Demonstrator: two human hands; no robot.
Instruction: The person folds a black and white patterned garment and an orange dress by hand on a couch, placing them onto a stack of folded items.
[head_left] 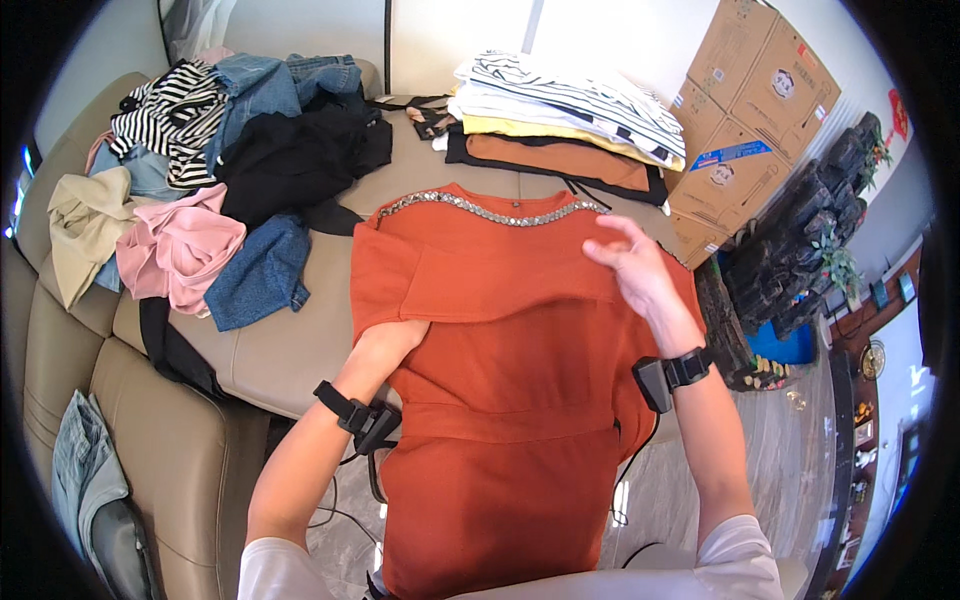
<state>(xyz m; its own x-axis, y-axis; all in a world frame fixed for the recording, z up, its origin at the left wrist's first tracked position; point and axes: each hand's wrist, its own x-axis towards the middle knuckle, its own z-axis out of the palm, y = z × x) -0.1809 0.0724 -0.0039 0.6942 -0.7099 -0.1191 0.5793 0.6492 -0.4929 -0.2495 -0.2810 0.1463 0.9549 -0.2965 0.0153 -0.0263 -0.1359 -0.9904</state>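
A rust-orange dress [510,365] with a band of silvery sequins along its neckline lies spread before me, its upper part on the beige leather seat and its skirt reaching down toward my lap. One sleeve is folded across the chest. My left hand [407,337] is slipped beneath that sleeve, so its fingers are hidden and I cannot tell what they grip. Over the dress's right shoulder, my right hand [636,266] is open, fingers apart, holding nothing. Each wrist wears a black strap with a small dark box.
A loose heap holds a black garment [300,155], pink cloth [180,245] and denim [262,272] at the left. Folded clothes [570,115] are stacked at the back. Cardboard boxes [750,100] and a dark rock fountain [800,235] stand right. Cables [345,515] trail below.
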